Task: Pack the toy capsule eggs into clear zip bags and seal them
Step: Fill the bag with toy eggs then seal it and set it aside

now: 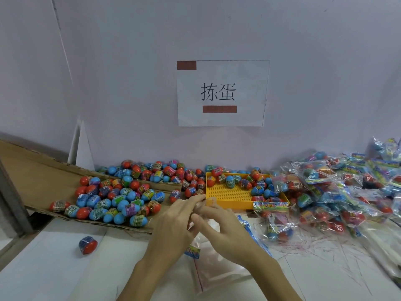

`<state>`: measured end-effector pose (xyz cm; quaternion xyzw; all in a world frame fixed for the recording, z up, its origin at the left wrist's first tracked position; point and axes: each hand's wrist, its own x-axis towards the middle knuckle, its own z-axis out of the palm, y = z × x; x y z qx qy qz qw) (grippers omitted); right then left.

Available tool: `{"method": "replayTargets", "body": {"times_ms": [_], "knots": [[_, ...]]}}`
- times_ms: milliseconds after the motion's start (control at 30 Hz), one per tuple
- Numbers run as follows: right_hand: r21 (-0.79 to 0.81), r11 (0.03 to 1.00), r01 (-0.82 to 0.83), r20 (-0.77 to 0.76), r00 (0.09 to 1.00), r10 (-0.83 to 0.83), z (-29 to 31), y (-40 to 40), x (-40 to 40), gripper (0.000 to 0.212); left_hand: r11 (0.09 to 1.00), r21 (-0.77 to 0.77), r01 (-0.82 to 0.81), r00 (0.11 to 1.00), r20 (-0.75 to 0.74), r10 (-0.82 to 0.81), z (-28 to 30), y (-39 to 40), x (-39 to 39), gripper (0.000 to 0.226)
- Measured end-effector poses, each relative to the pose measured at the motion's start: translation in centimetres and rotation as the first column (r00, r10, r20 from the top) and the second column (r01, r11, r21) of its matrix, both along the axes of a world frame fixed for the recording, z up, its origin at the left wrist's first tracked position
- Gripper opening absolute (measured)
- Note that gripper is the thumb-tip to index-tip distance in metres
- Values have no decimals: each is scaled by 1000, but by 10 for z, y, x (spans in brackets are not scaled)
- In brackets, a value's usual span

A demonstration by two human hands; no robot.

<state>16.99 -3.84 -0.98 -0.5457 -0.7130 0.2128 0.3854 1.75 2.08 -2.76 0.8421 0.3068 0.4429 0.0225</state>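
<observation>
My left hand [173, 222] and my right hand [219, 227] meet in front of the yellow tray [227, 195], together pinching the top edge of an empty clear zip bag [208, 266] that hangs down between my wrists. Loose red-and-blue capsule eggs [112, 198] lie heaped on a flattened cardboard sheet at the left. More eggs sit in the yellow tray's far half. One stray egg [87, 245] lies alone on the white table near me at the left.
Packed bags of eggs [325, 192] pile up at the right, one of them [275, 220] just right of my hands. A paper sign [222, 93] hangs on the wall ahead. Thin plastic strips litter the table at the right.
</observation>
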Motion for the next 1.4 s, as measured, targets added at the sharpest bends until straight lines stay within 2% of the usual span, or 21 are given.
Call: {"method": "replayTargets", "body": {"times_ms": [100, 200, 267, 333, 433, 533, 633, 733, 833, 967, 1067, 1167, 1300, 1333, 1400], "knots": [[81, 996, 28, 3, 1000, -28, 5, -1, 1, 26, 998, -64, 8, 1000, -11, -9, 2, -1, 2, 63], [142, 985, 98, 25, 994, -102, 8, -1, 1, 29, 970, -235, 56, 998, -27, -65, 4, -3, 1, 71], [180, 968, 174, -9, 984, -175, 7, -1, 2, 22, 929, -344, 137, 990, 12, -142, 3, -4, 1, 68], [227, 948, 222, -59, 975, -214, 8, -1, 3, 17, 911, -386, 145, 989, 41, -140, 2, -3, 4, 57], [286, 920, 268, -127, 962, -241, 15, -3, 1, 14, 883, -459, 99, 993, 110, -54, 0, 0, 5, 50], [334, 877, 345, -227, 933, -280, 19, -4, 3, 17, 833, -553, 32, 974, 206, 100, -5, 8, 2, 42], [295, 869, 398, -296, 902, -313, 19, -3, 9, 20, 772, -633, 67, 906, 363, 219, -7, 16, -4, 46], [302, 855, 422, -293, 894, -338, 11, 3, 10, 23, 738, -662, 127, 837, 471, 279, -7, 20, -9, 55], [290, 865, 409, -178, 911, -371, -2, 15, 6, 28, 744, -655, 133, 837, 477, 270, -8, 21, -10, 57], [290, 906, 308, 199, 907, -371, -7, 46, 2, 36, 768, -626, 136, 856, 465, 228, -9, 19, -10, 56], [274, 938, 214, 498, 802, -329, -8, 76, 1, 43, 776, -612, 157, 855, 477, 203, -6, 18, -12, 54], [194, 959, 207, 708, 647, -283, -5, 99, 4, 40, 762, -622, 179, 845, 494, 204, -7, 20, -14, 46], [288, 936, 204, 781, 515, -353, -8, 111, 1, 26, 747, -633, 202, 836, 509, 205, -15, 27, -16, 36], [328, 923, 200, 763, 521, -384, -10, 111, 1, 26, 742, -638, 206, 836, 509, 205, -15, 27, -16, 36], [387, 894, 227, 653, 616, -440, -14, 109, -1, 30, 738, -639, 216, 838, 509, 196, -15, 28, -16, 35]]}}
